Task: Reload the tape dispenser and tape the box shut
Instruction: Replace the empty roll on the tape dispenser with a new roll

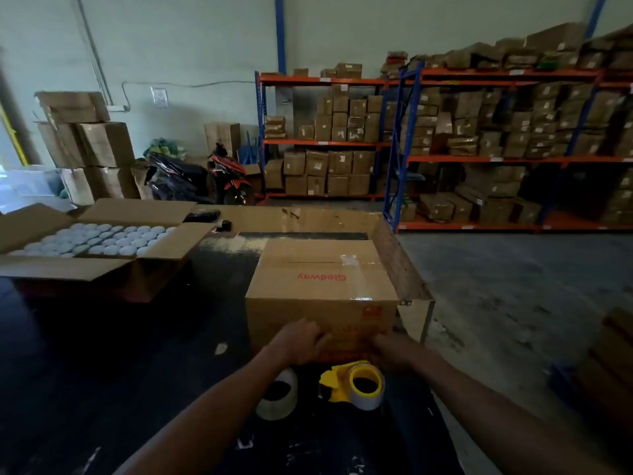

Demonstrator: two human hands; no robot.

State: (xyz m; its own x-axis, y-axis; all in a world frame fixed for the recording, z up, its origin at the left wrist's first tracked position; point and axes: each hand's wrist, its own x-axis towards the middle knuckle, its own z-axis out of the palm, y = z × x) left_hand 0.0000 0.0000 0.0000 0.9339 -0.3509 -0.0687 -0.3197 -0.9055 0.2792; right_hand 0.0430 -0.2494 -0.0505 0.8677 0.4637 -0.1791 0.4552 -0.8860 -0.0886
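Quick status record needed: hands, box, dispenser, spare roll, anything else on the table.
left hand: flat on the box's near face
right hand: on the same face, lower right
box: flaps closed, clear tape strip across the top
tape dispenser: yellow, roll mounted, lying on the table in front of the box, not held
spare roll: lying left of the dispenser
open carton: far left, filled with white round items

Matt brown cardboard on the box, crossed by a glossy strip of clear tape. Shiny yellow plastic on the tape dispenser. Translucent, slick film on the spare roll. Dark, scuffed, faintly glossy worktop. Rough grey concrete floor.
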